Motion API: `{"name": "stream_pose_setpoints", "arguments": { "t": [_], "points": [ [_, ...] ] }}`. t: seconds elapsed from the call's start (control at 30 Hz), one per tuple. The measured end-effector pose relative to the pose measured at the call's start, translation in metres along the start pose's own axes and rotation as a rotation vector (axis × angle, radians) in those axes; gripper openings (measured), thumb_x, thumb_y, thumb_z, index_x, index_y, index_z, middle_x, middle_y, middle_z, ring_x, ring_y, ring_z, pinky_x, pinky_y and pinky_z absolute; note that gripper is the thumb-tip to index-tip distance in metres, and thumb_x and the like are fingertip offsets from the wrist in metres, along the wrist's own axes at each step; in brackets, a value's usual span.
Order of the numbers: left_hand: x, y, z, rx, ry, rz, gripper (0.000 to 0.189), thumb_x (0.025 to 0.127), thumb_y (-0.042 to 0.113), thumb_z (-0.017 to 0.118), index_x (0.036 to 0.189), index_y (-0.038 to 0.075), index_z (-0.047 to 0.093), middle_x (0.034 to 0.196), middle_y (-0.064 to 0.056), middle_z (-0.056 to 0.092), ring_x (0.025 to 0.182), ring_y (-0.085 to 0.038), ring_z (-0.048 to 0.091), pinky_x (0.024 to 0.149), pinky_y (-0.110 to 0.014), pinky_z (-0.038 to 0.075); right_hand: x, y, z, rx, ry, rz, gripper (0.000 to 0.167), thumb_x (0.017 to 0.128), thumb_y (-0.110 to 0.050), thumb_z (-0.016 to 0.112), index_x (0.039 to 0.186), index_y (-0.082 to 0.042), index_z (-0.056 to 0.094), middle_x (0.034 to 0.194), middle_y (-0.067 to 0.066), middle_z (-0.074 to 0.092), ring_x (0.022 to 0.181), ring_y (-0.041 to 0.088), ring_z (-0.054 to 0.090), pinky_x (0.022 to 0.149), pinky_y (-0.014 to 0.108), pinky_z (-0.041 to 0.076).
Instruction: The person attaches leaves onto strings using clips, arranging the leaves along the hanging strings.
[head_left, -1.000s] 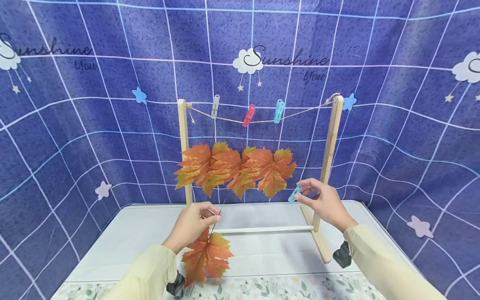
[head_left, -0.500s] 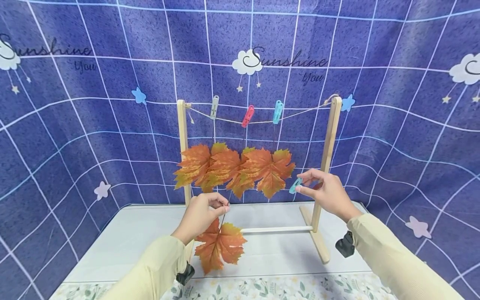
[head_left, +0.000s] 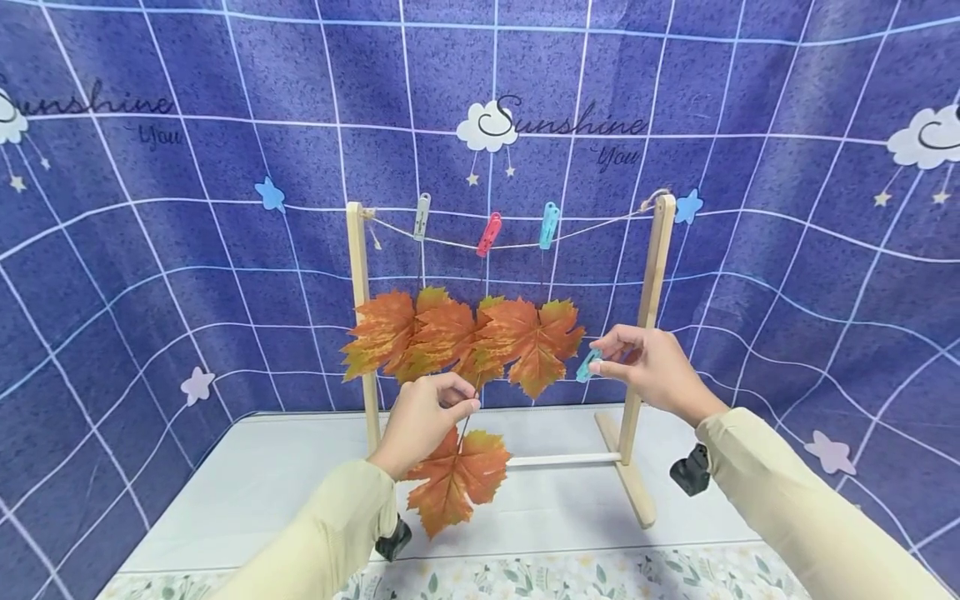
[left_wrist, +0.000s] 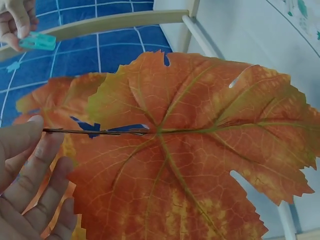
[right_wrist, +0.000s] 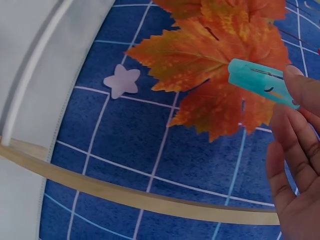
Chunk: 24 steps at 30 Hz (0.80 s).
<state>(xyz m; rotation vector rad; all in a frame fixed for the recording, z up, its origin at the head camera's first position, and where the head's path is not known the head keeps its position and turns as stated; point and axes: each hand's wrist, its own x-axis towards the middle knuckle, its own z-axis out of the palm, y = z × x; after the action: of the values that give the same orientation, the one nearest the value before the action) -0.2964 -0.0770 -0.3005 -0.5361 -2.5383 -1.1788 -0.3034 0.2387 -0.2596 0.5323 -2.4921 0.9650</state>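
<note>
My left hand [head_left: 431, 417] pinches the thin brown stem of an orange artificial maple leaf [head_left: 459, 479], whose blade hangs below the fingers. In the left wrist view that leaf [left_wrist: 200, 140] spreads wide, its stem between thumb and fingertips. My right hand [head_left: 652, 367] pinches a turquoise clothespin [head_left: 588, 365] by one end, right of the hanging leaves. The right wrist view shows the clothespin [right_wrist: 262, 82] overlapping a hung leaf [right_wrist: 200, 60]. Several similar leaves [head_left: 536, 337] hang from a string [head_left: 517, 247] by a grey clothespin [head_left: 422, 217], a red clothespin [head_left: 489, 234] and a turquoise one.
The string is tied between two wooden posts, the left post [head_left: 358, 258] and the right post [head_left: 654, 267]. A white rod [head_left: 562, 459] joins them low down. The stand is on a white table [head_left: 285, 467], with a blue gridded curtain [head_left: 225, 250] behind.
My left hand has moved right and up with the leaf, now just below the hanging leaves. My right hand has risen slightly, still holding the clothespin.
</note>
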Motion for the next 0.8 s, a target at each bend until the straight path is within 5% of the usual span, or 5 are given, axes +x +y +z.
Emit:
{"name": "stream_pose_setpoints", "arguments": {
  "t": [0.8],
  "points": [
    [0.031,0.043,0.029,-0.047,0.021,0.09,0.006,0.093,0.022,0.077,0.094,0.016,0.075,0.079,0.008,0.072,0.078,-0.011,0.067,0.073,-0.035,0.053,0.014,-0.019,-0.036,-0.04,0.043,-0.047,0.013,0.09,-0.015,0.08,0.101,-0.01,0.079,0.091,0.005,0.076,0.076,0.019,0.065,0.067,0.026,0.052]
  ]
}}
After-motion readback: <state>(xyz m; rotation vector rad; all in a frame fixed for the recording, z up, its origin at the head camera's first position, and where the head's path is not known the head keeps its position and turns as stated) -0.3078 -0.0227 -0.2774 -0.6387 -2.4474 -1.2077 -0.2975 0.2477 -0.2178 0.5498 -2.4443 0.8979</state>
